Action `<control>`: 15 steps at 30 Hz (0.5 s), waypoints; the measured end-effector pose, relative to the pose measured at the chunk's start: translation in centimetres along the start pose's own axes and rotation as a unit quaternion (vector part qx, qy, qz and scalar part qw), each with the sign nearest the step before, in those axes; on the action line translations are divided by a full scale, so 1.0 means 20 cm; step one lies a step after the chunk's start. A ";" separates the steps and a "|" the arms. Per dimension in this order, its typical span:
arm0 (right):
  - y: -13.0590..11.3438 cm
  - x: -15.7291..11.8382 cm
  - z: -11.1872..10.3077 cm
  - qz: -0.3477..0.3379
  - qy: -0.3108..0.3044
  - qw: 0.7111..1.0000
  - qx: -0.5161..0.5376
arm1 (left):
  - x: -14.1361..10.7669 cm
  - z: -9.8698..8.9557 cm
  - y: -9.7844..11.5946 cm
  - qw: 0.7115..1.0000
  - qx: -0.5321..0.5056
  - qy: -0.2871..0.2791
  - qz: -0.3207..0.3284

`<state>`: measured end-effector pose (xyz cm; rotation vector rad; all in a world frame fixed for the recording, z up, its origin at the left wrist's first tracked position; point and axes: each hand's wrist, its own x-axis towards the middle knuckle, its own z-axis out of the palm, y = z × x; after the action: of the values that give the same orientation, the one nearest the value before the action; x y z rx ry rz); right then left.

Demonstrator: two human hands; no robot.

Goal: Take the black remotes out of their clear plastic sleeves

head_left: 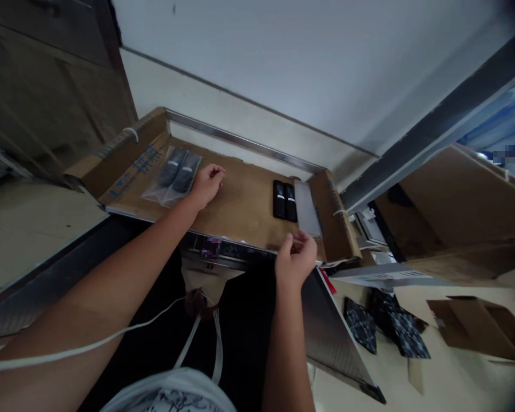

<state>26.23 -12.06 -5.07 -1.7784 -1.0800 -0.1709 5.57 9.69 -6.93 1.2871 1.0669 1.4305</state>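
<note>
White cords hang from the person's patterned top point(171, 395) as both bare arms reach over a flattened brown cardboard sheet point(240, 200). Left hand point(206, 184), fingers loosely curled, rests on the edge of a clear plastic bag holding two dark remote controls point(175, 171). Right hand point(295, 257) pinches its fingertips together near the sheet's front edge; what it holds cannot be made out. Two loose black remotes point(284, 200) lie just beyond it.

Cardboard-lined bench point(244, 200) bears bagged remotes point(177, 171), black remotes point(284, 200).
</note>
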 end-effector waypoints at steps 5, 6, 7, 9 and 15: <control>-0.10 0.11 0.27 -0.103 -0.217 0.969 0.054 | -0.05 0.01 0.04 0.992 0.098 -0.059 0.049; -0.13 0.14 0.33 -0.125 -0.243 0.960 0.066 | -0.05 0.01 0.05 0.989 0.119 -0.071 0.059; -0.15 0.16 0.40 -0.142 -0.261 0.952 0.077 | -0.06 0.01 0.05 0.985 0.138 -0.080 0.069; -0.18 0.20 0.53 -0.142 -0.272 0.946 0.102 | -0.06 0.01 0.05 0.979 0.164 -0.089 0.086; -0.13 0.26 0.75 -0.071 -0.215 0.957 0.184 | -0.04 0.01 0.02 0.976 0.172 -0.092 0.098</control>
<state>22.14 3.30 -7.75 -1.4303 -1.4430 0.3290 5.80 8.75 -6.71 1.7796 1.1178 1.2716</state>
